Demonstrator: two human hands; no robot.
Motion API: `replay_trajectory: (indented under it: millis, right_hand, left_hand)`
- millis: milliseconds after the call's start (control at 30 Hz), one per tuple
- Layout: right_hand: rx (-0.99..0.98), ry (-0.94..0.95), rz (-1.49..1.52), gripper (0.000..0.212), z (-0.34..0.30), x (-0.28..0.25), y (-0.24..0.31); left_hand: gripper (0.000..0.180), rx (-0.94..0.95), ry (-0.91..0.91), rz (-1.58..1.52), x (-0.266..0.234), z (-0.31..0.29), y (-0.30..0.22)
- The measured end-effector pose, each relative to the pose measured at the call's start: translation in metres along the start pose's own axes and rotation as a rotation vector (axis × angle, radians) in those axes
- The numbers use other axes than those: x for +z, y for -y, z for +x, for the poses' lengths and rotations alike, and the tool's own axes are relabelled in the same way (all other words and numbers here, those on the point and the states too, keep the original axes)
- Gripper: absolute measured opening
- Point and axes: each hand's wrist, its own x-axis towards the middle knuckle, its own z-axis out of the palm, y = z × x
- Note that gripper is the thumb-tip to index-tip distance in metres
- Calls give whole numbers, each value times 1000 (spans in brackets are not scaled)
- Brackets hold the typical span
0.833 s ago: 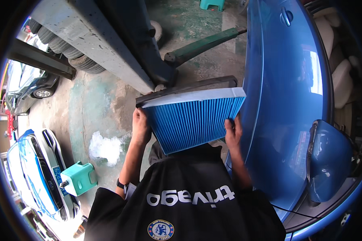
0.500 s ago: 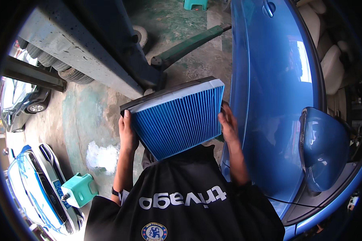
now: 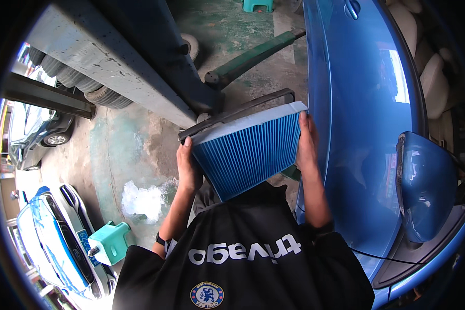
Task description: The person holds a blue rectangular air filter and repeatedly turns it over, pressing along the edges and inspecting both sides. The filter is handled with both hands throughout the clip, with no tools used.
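Observation:
A pleated car air filter (image 3: 250, 155), blue across its folds with a pale border, is held tilted in front of my chest. Along its far edge lies a black plastic frame (image 3: 206, 125); a gap shows between the two toward the right end. My left hand (image 3: 187, 168) is closed on the left side, its thumb at the corner where filter and frame meet. On the opposite side my right hand (image 3: 308, 147) grips the filter's right edge near the upper corner. Part of the fingers of both hands is hidden behind the filter.
A blue car (image 3: 361, 113) stands close on my right, its side mirror (image 3: 428, 188) jutting out. Ahead are a grey lift post (image 3: 113, 57) and a green lift arm (image 3: 258, 58). A turquoise stool (image 3: 110, 243) and a white-and-blue car (image 3: 54, 243) are at left.
My right hand has moved up along the filter's right edge and closed on it. The black frame now stands apart from the filter at its right end. The view has shifted slightly.

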Motion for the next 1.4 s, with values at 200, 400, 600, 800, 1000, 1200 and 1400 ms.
replay_trajectory:
  millis: [200, 400, 600, 800, 1000, 1200, 1400]
  right_hand:
    - [11, -55, -69, 47, 1, 12, 17]
    - [-46, -55, -89, 65, 0, 19, 22]
    - [56, -134, -237, 72, -2, 25, 19]
    - [-43, -96, -330, 66, 3, 22, 37]
    - [-45, -105, -164, 64, 2, 14, 33]
    - [64, 88, 356, 52, -2, -4, 30]
    - [-130, 108, 487, 23, -6, -15, 37]
  left_hand:
    - [70, 54, 41, -109, 10, 4, -2]
    - [60, -73, 66, -163, 9, 6, -14]
    - [64, -105, 125, -131, 13, 12, -19]
    - [67, -174, 128, -251, 26, 6, -17]
    - [69, -46, 126, -155, 18, 5, -17]
    - [76, 38, -1, -175, -15, 1, -6]
    - [72, 19, 243, -329, -36, -9, 0]
